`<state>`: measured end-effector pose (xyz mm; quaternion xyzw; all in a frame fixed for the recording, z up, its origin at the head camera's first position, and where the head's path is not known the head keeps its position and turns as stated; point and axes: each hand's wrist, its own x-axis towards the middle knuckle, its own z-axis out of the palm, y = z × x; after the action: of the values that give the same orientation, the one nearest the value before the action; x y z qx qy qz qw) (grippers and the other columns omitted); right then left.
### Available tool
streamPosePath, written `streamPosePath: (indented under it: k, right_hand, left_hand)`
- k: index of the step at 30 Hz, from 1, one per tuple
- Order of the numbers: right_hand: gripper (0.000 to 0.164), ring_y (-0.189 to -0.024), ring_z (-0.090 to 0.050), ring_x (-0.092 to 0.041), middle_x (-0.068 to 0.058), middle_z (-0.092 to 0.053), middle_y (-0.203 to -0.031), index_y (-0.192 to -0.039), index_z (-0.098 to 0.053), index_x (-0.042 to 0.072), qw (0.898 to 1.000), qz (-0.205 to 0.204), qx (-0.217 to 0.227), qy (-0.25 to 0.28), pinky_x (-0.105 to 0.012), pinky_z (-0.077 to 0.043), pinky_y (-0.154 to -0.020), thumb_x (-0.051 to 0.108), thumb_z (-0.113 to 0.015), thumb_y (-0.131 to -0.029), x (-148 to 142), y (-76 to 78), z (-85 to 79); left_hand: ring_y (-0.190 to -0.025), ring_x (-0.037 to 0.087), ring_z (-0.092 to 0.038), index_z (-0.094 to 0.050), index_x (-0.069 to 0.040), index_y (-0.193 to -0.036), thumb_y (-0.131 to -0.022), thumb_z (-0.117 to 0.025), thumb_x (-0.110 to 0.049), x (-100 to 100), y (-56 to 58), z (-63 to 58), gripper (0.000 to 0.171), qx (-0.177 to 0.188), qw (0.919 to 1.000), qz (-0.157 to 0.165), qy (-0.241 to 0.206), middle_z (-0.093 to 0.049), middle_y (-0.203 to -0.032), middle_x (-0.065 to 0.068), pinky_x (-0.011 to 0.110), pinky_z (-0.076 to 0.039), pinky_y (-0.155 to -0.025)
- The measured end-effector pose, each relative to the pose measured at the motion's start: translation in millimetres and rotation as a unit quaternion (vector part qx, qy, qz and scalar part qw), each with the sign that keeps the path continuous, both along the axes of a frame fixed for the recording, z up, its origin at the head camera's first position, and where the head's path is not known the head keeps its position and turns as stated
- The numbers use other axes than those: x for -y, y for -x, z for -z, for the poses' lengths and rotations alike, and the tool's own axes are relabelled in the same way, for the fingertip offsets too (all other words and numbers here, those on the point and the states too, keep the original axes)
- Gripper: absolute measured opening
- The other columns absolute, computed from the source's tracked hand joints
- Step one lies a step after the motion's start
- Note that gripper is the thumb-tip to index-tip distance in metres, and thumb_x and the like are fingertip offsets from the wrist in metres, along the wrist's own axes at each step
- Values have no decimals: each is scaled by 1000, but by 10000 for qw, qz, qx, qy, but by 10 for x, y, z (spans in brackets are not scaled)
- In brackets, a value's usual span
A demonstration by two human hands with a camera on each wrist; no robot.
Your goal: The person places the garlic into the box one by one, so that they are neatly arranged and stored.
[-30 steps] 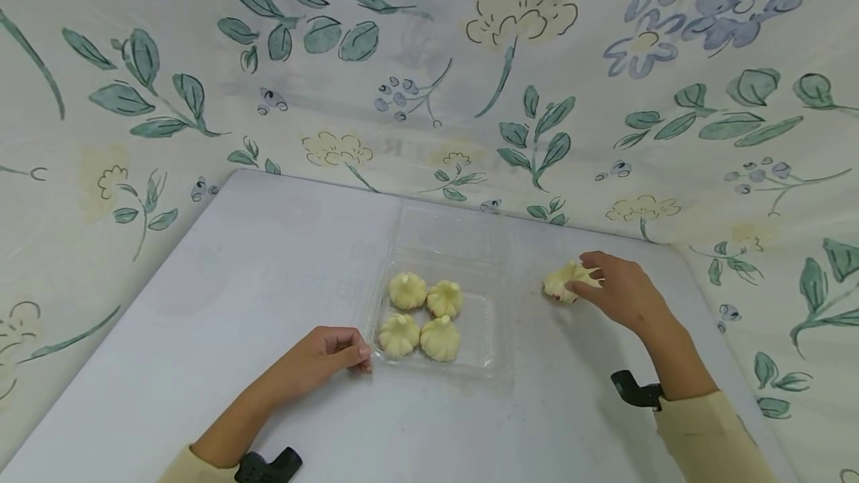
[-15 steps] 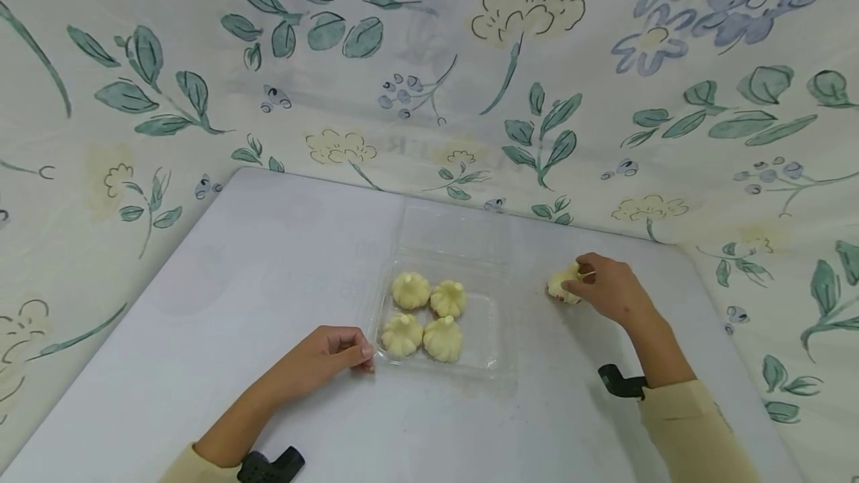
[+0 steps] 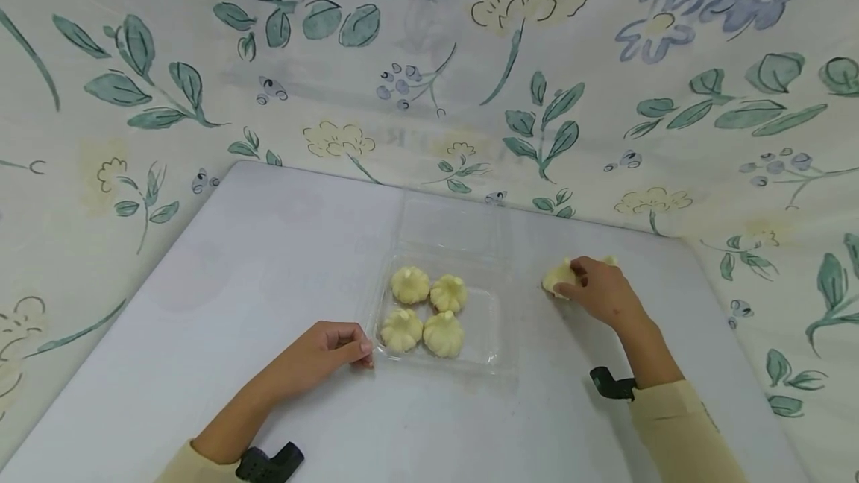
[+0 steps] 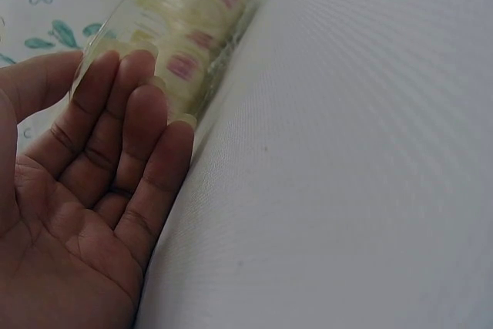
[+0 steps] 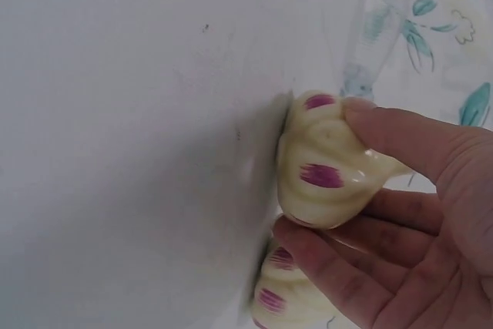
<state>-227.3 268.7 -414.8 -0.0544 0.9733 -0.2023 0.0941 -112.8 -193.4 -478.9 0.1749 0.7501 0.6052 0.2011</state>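
Observation:
My right hand (image 3: 600,293) grips a cream garlic bulb (image 5: 327,163) with purple marks, thumb on one side and fingers on the other, close over the table. Beside it lies a second garlic bulb (image 5: 289,290), mostly covered by the hand in the head view. At the near left corner of a clear plastic container (image 3: 482,326), my left hand (image 3: 329,356) pinches the rim between thumb and bent fingers. Several garlic bulbs (image 3: 443,334) sit inside, filling its left and middle part, stems up. The container's right part holds none.
The container's clear lid (image 3: 450,229) lies folded back towards the far edge of the white table (image 3: 201,334). Behind and at both sides hangs a cloth (image 3: 429,21) printed with leaves and flowers.
My right hand has closed around the nearer bulb and shifted slightly left, so the bulb behind it now peeks out. The left hand has stayed at the container's corner.

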Motion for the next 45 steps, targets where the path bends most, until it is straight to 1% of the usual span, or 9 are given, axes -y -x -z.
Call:
streamPosePath:
  k: [4,11,18,21,26,30,34,37,45]
  right_hand:
    - [67,-116,-61,-44,-33,-62,-131,-142,-52,-12,9999,94,28,-85,-55,-54,-90,35,-73,-99,-3,-11,8]
    - [65,-118,-61,-46,-33,-62,-132,-141,-53,-11,9999,104,-48,-107,-58,-53,-94,34,-74,-99,13,-9,28]
    - [66,-119,-60,-45,-33,-60,-135,-140,-54,-12,9996,119,-139,-234,-59,-51,-95,34,-74,-98,44,-25,37]
    - [67,-122,-58,-47,-33,-58,-138,-142,-53,-12,9996,113,-170,-216,-60,-50,-97,34,-74,-98,39,-41,45]
    - [68,-123,-58,-49,-34,-57,-139,-142,-52,-14,9994,76,-269,-188,-61,-50,-97,33,-74,-98,25,-76,55]
    - [69,-121,-59,-47,-34,-58,-139,-143,-52,-13,9994,180,-221,-183,-60,-51,-95,34,-75,-98,27,-88,69]
    - [69,-112,-61,-41,-32,-61,-134,-141,-53,-12,9993,287,-156,-189,-55,-53,-90,35,-76,-97,20,-99,87]
    - [65,-104,-62,-37,-30,-65,-126,-137,-56,-12,9992,288,-195,-188,-51,-54,-84,35,-77,-97,-3,-114,109]
    - [53,-100,-67,-36,-25,-71,-113,-127,-63,-8,9986,233,-476,-2,-46,-57,-76,32,-78,-97,-58,-163,152]
  left_hand:
    - [-91,22,-68,-73,-8,-97,-108,-60,-24,-9,8,-3,24,-3,10000,19,0,-74,-94,5,31,-56,-85]
    - [-91,21,-68,-73,-8,-97,-108,-60,-23,-2,13,2,23,-37,10000,9,43,-74,-94,5,30,-56,-86]
    - [-91,22,-68,-72,-5,-97,-108,-60,-21,4,9,-2,23,-80,9999,78,-91,-73,-94,8,31,-57,-86]
    - [-91,22,-68,-72,-4,-97,-108,-60,-20,5,7,-1,23,-86,9998,87,-141,-73,-95,8,31,-57,-86]
    - [-91,21,-68,-72,-3,-97,-108,-60,-18,2,5,-7,22,-92,9996,117,-222,-73,-94,9,30,-57,-86]
    - [-90,21,-68,-72,-3,-97,-108,-60,-18,2,7,-15,22,-96,9996,105,-231,-73,-94,9,30,-57,-85]
    - [-90,21,-68,-72,-4,-97,-108,-60,-19,2,4,-20,22,-100,9997,106,-200,-73,-94,9,30,-57,-85]
    - [-90,22,-68,-72,-4,-97,-108,-60,-19,3,2,-21,22,-100,9997,109,-195,-73,-94,9,30,-57,-85]
    - [-90,21,-68,-72,-3,-97,-108,-60,-19,-2,3,-10,22,-96,9997,94,-218,-73,-94,9,30,-57,-85]
